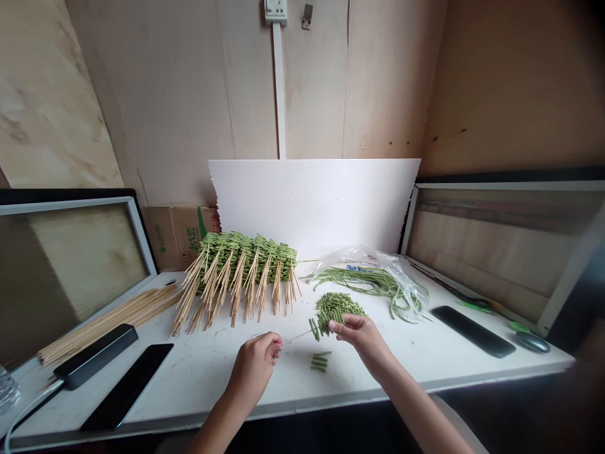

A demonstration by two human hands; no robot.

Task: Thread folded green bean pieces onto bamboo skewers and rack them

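Note:
My left hand (258,358) is closed around the end of a thin bamboo skewer (300,335) above the white table. The skewer points right, with short cut green bean pieces (315,328) at its far end. My right hand (363,342) pinches at a bean piece there, thumb against fingers; the exact contact is partly hidden. Just behind it lies a heap of cut bean pieces (336,304). A few loose pieces (319,360) lie side by side on the table between my hands.
Stacked bean skewers (248,252) stand at the back left, beside bare bamboo skewers (118,310). Long beans (362,279) lie by a plastic bag (378,257). A black phone (127,388), a black box-shaped device (97,356), another dark phone (472,331) and a mouse (533,342) flank the work area.

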